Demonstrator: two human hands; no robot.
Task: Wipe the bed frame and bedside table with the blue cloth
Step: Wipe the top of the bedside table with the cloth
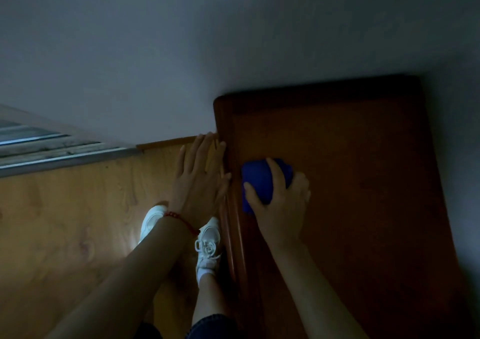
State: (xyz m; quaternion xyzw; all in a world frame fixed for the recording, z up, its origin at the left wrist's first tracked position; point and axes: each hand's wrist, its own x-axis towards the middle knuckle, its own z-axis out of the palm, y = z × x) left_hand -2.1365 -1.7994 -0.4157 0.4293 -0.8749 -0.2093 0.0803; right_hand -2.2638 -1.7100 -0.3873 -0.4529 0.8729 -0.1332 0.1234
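Note:
A dark reddish-brown wooden top [350,170], the bedside table or a part of the bed frame, fills the right half of the dim head view. My right hand [281,203] presses the bunched blue cloth [257,180] down on its left part, fingers wrapped over the cloth. Flat and with fingers spread, my left hand [200,180] hangs just beside the top's rounded left edge [228,209], its fingertips touching or nearly touching that edge. A red bead bracelet circles the left wrist.
A grey wall [233,40] stands behind the wooden top. Light wood floor [65,222] lies to the left, with a metal door or window track [52,154] at the far left. My white shoes [207,245] stand close to the furniture's left side.

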